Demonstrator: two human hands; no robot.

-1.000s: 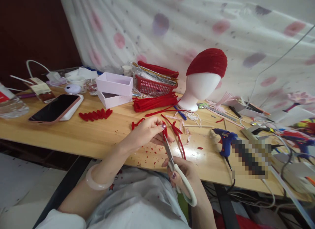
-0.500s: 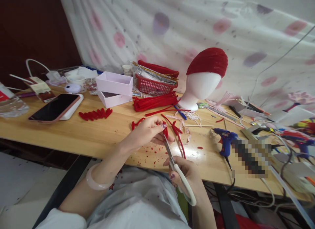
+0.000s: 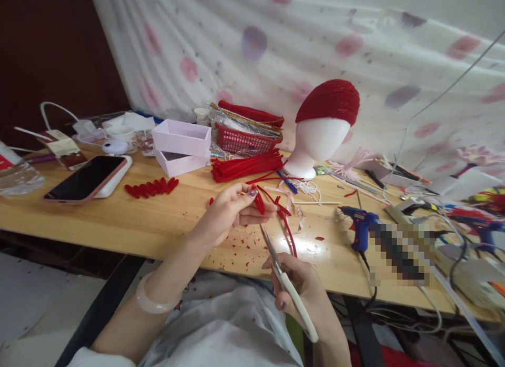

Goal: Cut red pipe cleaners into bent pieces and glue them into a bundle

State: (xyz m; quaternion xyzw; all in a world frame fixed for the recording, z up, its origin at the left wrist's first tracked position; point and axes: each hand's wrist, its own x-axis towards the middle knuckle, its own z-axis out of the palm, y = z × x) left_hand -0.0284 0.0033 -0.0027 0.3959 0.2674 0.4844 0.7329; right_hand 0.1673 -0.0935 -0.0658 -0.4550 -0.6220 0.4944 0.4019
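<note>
Between thumb and fingers, my left hand [image 3: 232, 209] pinches a small red fuzzy petal-shaped piece [image 3: 259, 202]. My right hand [image 3: 298, 283] is closed round the pale handles of a pair of scissors [image 3: 291, 289]. The blades point up and left, just below the left fingers and apart from the red piece. Red pipe cleaners [image 3: 290, 231] lie on the table behind and right of the hands. Tiny red clippings [image 3: 241, 251] are scattered beneath. To the left, several similar red petals [image 3: 152, 188] lie in a row.
A white foam head [image 3: 315, 140] with a red covering stands at the back. Beside it are a red bundle of pipe cleaners [image 3: 246, 166], a red basket [image 3: 246, 140] and lilac boxes [image 3: 181, 138]. A phone [image 3: 84, 180] lies left; a blue glue gun [image 3: 361, 225] with cord stands right.
The scissors' blades have come away from the red piece, and their handles have drawn together. My left hand has lifted the piece slightly up and left.
</note>
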